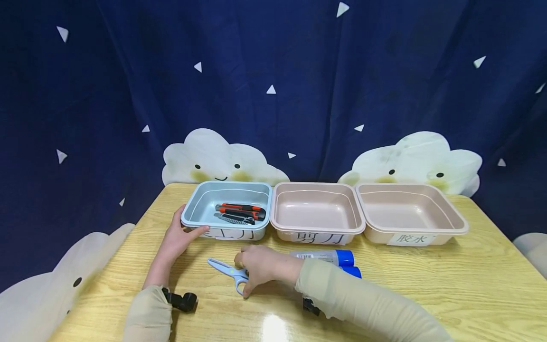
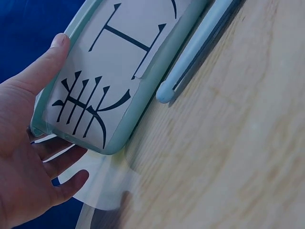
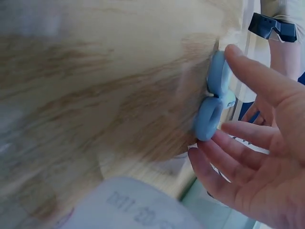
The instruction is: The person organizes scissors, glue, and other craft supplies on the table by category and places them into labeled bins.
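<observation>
Bin labels [image 1: 317,237]: 美工刀, 剪刀, 胶水 [image 1: 405,239]

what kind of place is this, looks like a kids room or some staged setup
Probably a staged tabletop sorting station rather than a lived-in room: a dark blue curtain with white triangles and smiling cloud cutouts hangs as a backdrop, and three labelled plastic bins, one pale blue and two beige, stand in a row on a light wooden table.
</observation>
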{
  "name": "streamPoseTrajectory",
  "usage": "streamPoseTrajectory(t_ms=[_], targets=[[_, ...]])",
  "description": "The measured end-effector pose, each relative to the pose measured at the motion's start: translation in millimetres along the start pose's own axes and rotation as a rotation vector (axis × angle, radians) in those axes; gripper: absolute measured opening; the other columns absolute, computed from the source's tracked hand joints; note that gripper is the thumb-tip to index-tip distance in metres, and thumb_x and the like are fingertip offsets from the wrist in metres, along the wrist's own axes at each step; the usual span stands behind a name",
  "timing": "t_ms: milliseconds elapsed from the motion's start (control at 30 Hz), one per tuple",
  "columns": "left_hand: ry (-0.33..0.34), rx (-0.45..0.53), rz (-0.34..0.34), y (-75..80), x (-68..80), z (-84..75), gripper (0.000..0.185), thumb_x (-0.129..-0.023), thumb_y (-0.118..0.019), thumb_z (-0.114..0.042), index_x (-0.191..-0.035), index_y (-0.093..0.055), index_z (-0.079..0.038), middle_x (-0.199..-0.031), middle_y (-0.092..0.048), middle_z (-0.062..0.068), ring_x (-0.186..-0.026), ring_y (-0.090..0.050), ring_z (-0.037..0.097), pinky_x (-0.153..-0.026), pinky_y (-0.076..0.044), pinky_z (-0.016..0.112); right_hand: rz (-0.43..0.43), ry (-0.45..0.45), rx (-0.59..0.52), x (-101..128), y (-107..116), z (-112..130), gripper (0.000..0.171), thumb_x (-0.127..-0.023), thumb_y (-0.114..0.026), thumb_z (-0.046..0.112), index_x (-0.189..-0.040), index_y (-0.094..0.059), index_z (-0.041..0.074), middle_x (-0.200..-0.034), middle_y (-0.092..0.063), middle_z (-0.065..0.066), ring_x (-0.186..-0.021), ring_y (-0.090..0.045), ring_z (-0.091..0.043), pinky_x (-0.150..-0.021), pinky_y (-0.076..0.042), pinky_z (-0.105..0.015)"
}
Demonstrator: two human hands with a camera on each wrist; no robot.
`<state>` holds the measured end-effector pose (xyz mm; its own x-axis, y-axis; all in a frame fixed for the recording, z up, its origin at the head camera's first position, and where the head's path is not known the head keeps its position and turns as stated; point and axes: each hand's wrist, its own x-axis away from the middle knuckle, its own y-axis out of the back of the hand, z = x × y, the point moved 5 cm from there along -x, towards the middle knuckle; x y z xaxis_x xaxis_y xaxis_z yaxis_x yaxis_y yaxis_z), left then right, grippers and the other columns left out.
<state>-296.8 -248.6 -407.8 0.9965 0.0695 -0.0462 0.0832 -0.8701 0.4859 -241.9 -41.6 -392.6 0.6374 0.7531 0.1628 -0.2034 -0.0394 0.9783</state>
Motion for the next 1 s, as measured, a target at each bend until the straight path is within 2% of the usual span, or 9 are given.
streamPoseTrajectory(t_ms=[133,267,433,733,1000], targets=[[0.003,-0.003,-0.004,0.4,0.5,0.9,0.104,-0.074,-0.073,-0.039,-0.146,-0.004,-0.013,-0.145,-0.025,0.018,-0.130,-0.028,0.035,-0.105,-0.025,0.051,-0.014,0.016,0.048,-0.5,-1.0,4.0,0.038,-0.060,-0.078,0.050,-0.079,-0.063,0.021,-0.073,-0.043,0.011,-0.067,-0.041,-0.003,-0.055,-0.034,-0.016],[0.011,-0.017,-0.012,1.4,1.1,3.0,0.104,-0.074,-0.073,-0.041,-0.147,-0.004,-0.014,-0.145,-0.026,0.018,-0.130,-0.029,0.035,-0.105,-0.025,0.051,-0.039,0.016,0.098,-2.2,-1.3,8.0,0.029,-0.065,-0.076,0.047,-0.072,-0.063,0.022,-0.069,-0.042,0.012,-0.066,-0.039,-0.002,-0.054,-0.032,-0.016],[0.010,-0.023,-0.010,0.7,1.6,4.0,0.103,-0.074,-0.073,-0.040,-0.147,-0.004,-0.014,-0.144,-0.027,0.018,-0.129,-0.030,0.035,-0.104,-0.026,0.051,-0.091,0.001,0.132,-2.5,-0.9,11.5,0.018,-0.066,-0.077,0.032,-0.066,-0.061,0.023,-0.067,-0.045,0.011,-0.066,-0.042,-0.003,-0.054,-0.035,-0.017],[0.018,-0.007,-0.001,-1.3,0.5,2.0,0.105,-0.074,-0.073,-0.041,-0.147,-0.003,-0.015,-0.146,-0.025,0.017,-0.131,-0.028,0.035,-0.106,-0.024,0.051,-0.087,-0.009,0.098,0.0,2.3,6.0,0.016,-0.063,-0.078,0.022,-0.066,-0.063,0.020,-0.067,-0.048,0.010,-0.065,-0.043,-0.004,-0.058,-0.038,-0.017],[0.019,-0.025,-0.004,0.3,-0.7,1.6,0.105,-0.073,-0.073,-0.043,-0.147,-0.003,-0.015,-0.145,-0.026,0.017,-0.130,-0.028,0.035,-0.105,-0.024,0.051,-0.112,0.027,0.106,13.5,21.8,-3.8,0.016,-0.066,-0.076,0.018,-0.081,-0.071,0.020,-0.080,-0.058,0.011,-0.075,-0.051,-0.004,-0.064,-0.043,-0.017]])
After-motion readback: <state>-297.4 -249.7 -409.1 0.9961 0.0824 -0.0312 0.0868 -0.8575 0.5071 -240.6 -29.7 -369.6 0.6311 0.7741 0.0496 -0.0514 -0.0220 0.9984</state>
